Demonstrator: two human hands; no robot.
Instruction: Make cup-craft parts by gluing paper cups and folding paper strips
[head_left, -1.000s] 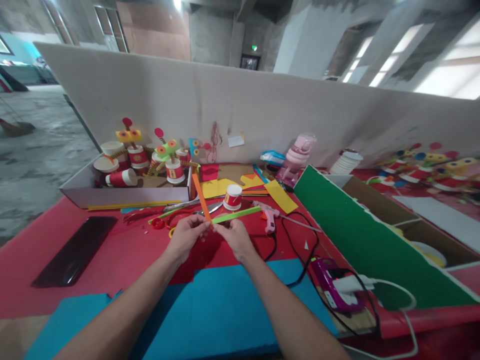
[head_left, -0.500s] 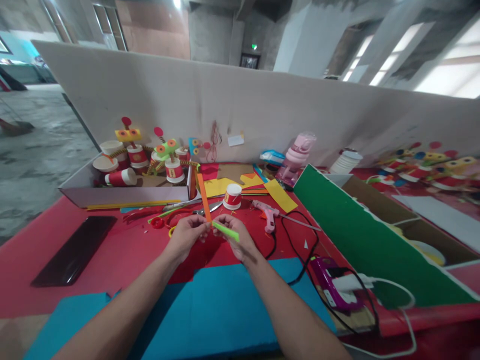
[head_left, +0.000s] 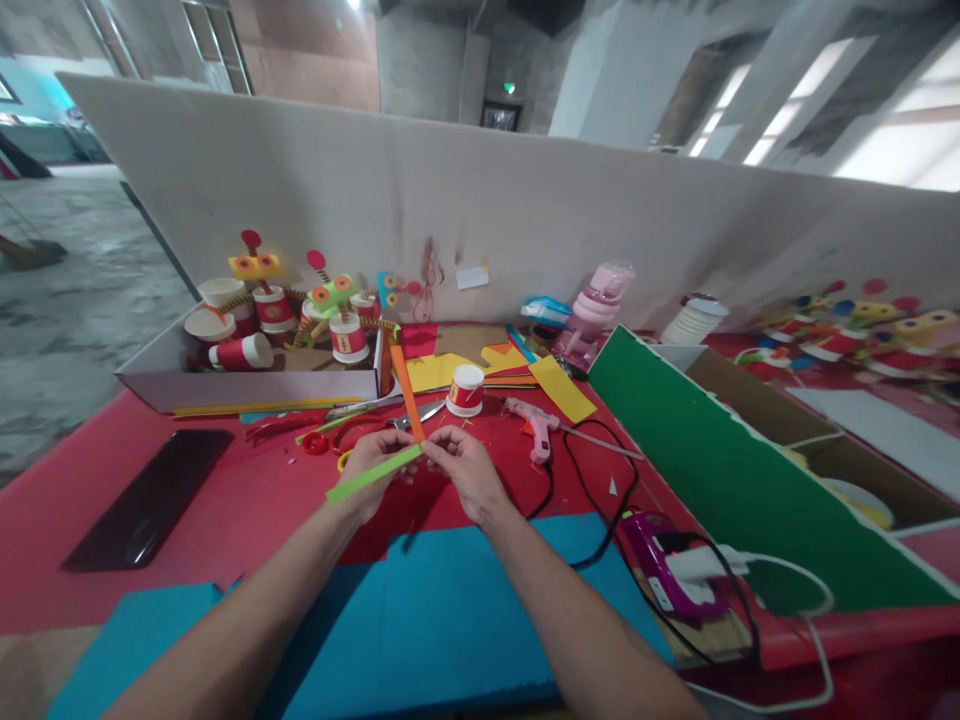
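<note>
An orange paper strip (head_left: 407, 390) and a green paper strip (head_left: 375, 474) meet between my fingertips over the red table. The orange one points up and away; the green one slants down to the left, across my left hand. My left hand (head_left: 373, 468) is closed, pinching the strips near their joined ends. Just beside it, my right hand (head_left: 463, 467) pinches the same joint from the right. Behind my hands a red and white paper cup (head_left: 466, 391) stands upside down, with scissors (head_left: 420, 417) to its left.
A pink glue gun (head_left: 538, 428) lies right of the cup. A box (head_left: 255, 390) of paper-cup figures stands back left, a black phone (head_left: 150, 500) in front. A green-sided box (head_left: 727, 490) and a purple power strip (head_left: 671, 567) are at right.
The green strip has swung from the right side over to the left, now lying across my left hand. Both hands remain close together at the joint.
</note>
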